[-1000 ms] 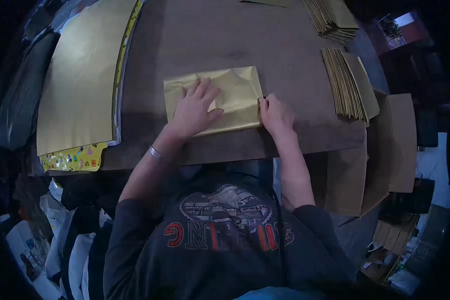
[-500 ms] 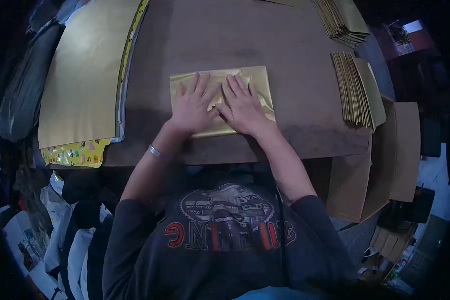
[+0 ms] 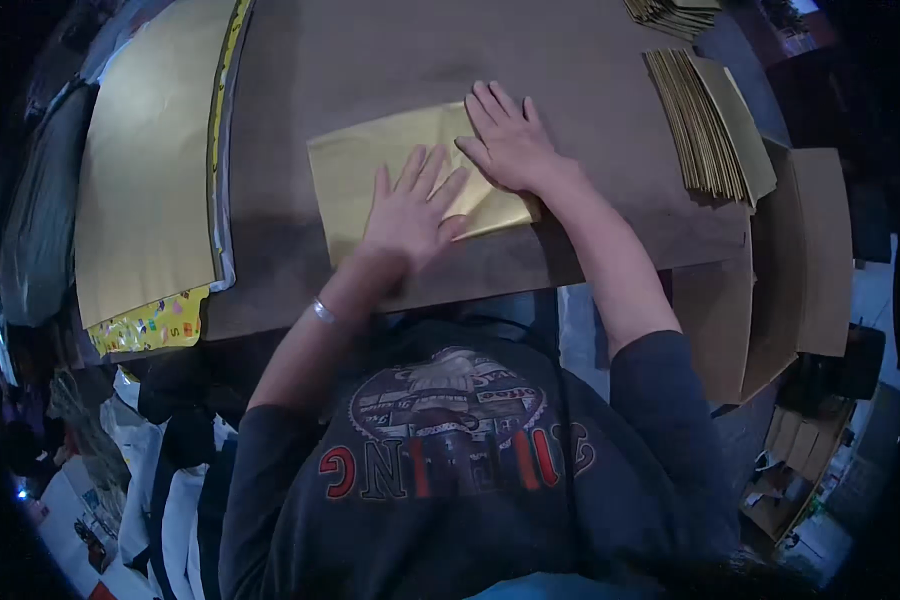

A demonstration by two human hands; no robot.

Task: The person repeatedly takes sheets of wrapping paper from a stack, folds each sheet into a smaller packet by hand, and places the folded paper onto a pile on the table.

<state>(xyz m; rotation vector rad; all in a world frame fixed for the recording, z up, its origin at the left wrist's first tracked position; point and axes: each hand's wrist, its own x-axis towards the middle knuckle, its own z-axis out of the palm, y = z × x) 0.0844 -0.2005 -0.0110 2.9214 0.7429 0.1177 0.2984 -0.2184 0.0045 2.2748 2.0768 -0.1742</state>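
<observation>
A gold sheet of paper (image 3: 355, 160), which looks folded, lies on the brown-covered table in front of me. My left hand (image 3: 410, 205) rests over its middle, fingers spread and slightly blurred at the wrist. My right hand (image 3: 507, 140) lies flat across the sheet's right edge, its fingers stretched out and reaching past the far right corner. Creases and a shiny bulge show in the paper between the two hands. Neither hand grasps anything. The parts of the sheet under my palms are hidden.
A stack of large gold sheets (image 3: 150, 160) lies on the left, over a yellow patterned wrapper (image 3: 155, 322). Folded gold pieces (image 3: 695, 125) are bundled at the right edge, with another bundle (image 3: 675, 15) behind. An open cardboard box (image 3: 770, 270) stands beside the table's right edge.
My right hand has moved right and away from me, onto the sheet's right edge. My left hand sits slightly lower. The sheet appears turned a little, and the whole view has shifted.
</observation>
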